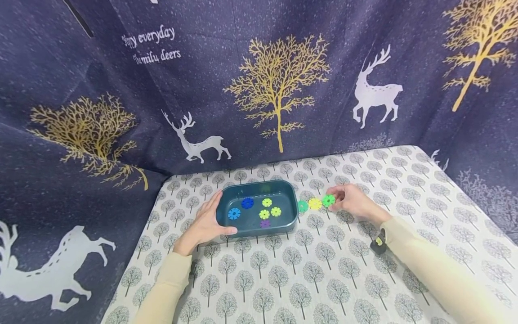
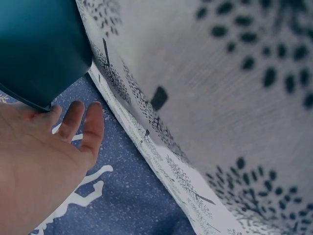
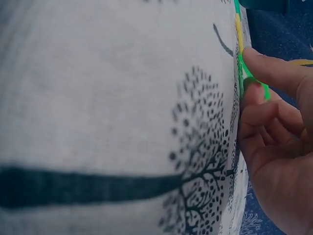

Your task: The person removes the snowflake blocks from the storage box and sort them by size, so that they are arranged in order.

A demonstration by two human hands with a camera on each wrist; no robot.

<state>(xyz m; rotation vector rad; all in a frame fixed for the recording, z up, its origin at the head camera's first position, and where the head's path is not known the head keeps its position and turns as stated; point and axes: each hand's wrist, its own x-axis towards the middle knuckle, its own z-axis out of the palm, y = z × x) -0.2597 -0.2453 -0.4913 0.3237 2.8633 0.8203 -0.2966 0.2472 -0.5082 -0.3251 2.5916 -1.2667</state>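
My left hand [image 1: 205, 224] grips the left end of a dark teal rectangular tub [image 1: 252, 231], thumb along the front and fingers round the far side. Inside lie flat notched plastic discs: a dark blue disc [image 1: 247, 203], a light blue disc [image 1: 234, 213], a purple disc [image 1: 265, 223] and several yellow-green ones. My right hand [image 1: 356, 203] pinches a bright green disc [image 1: 328, 200] between thumb and fingers, right of the tub. Lined up with it are a yellow disc [image 1: 314, 204] and a teal-green disc [image 1: 302, 206], the latter right at the tub's right wall.
The table is covered with a white cloth [image 1: 315, 270] printed with grey trees. Behind and to the left hangs a dark blue curtain [image 1: 259, 90] with deer and gold trees. A black strap piece [image 1: 379, 243] sits at the right cuff.
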